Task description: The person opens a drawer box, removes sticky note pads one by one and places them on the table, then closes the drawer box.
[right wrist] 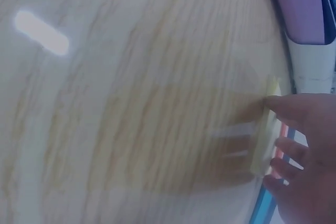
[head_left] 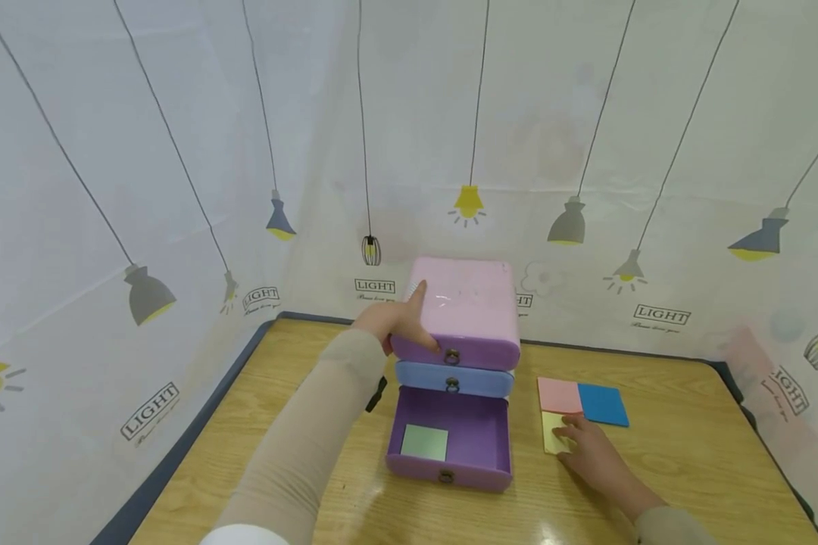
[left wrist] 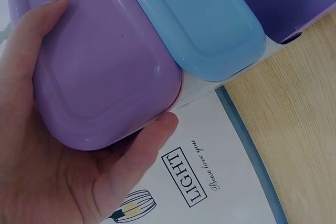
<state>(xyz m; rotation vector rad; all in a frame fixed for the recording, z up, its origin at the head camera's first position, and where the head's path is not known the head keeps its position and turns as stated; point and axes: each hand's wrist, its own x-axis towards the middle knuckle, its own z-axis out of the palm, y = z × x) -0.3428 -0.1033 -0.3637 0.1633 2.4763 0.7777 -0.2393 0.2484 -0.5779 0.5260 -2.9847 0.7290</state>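
A small drawer cabinet (head_left: 465, 295) with a pink top stands on the table. My left hand (head_left: 404, 322) grips its upper left corner, one digit across the front of the purple top drawer (left wrist: 105, 61) near the metal ring pull, another along the side. Below is a blue drawer (left wrist: 205, 24). The purple bottom drawer (head_left: 477, 431) is pulled out, with a pale green sticky note pad (head_left: 425, 442) inside at the left. To the right, my right hand (head_left: 596, 458) pinches a yellow sticky note pad (head_left: 551, 433) at its edges, thumb apart from the fingers.
A pink sticky note pad (head_left: 559, 395) and a blue one (head_left: 604, 405) lie side by side just beyond the yellow one. The wooden table (head_left: 300, 484) has a dark edge against the wall covering (head_left: 552, 98), which is printed with hanging lamps.
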